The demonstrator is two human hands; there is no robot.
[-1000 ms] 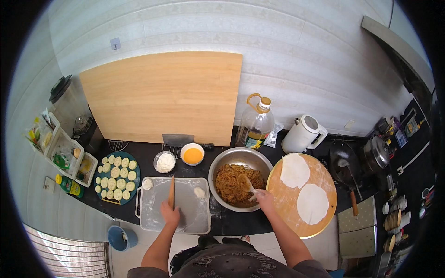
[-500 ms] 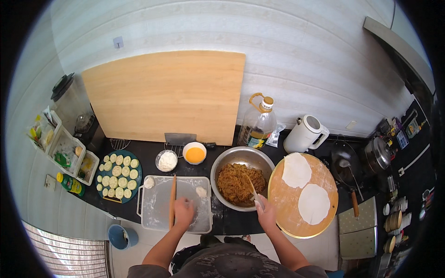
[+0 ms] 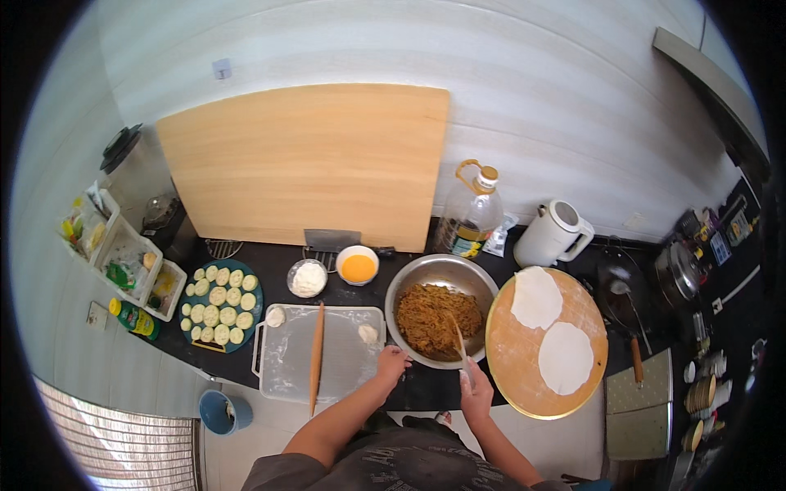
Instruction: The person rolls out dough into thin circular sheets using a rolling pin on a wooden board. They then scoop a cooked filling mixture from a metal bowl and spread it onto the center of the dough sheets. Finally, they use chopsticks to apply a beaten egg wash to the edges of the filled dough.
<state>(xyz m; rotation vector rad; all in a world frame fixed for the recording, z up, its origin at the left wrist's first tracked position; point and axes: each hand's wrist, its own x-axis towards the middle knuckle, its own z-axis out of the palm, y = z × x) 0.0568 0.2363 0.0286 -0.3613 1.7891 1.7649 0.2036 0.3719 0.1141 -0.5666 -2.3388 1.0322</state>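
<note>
My right hand [image 3: 475, 394] is closed around the pale handle of a long stirring spatula [image 3: 458, 334]. Its far end is sunk in brown, shredded filling [image 3: 434, 315] inside a steel mixing bowl [image 3: 483, 285]. At the bowl's near left edge is my left hand [image 3: 393, 362], fingers curled in, with nothing visible in them; whether it touches the rim I cannot tell. To its left, a wooden rolling pin [image 3: 317, 352] lies lengthwise across a floured, translucent board [image 3: 352, 360]. Two small dough lumps sit there, one at the upper left [image 3: 276, 317] and another at the right [image 3: 368, 333].
Right of the bowl, a round wooden board [image 3: 524, 385] bears two rolled dough sheets. Behind stand bowls of flour [image 3: 309, 279] and yellow liquid [image 3: 358, 266], a cleaver [image 3: 332, 239], an oil jug [image 3: 471, 214] and a white kettle [image 3: 555, 234]. A plate of sliced rounds [image 3: 258, 286] is left.
My left hand has left the rolling pin and moved right to the bowl's edge. My right hand keeps the spatula, whose end has shifted within the filling. The whole view has shifted slightly.
</note>
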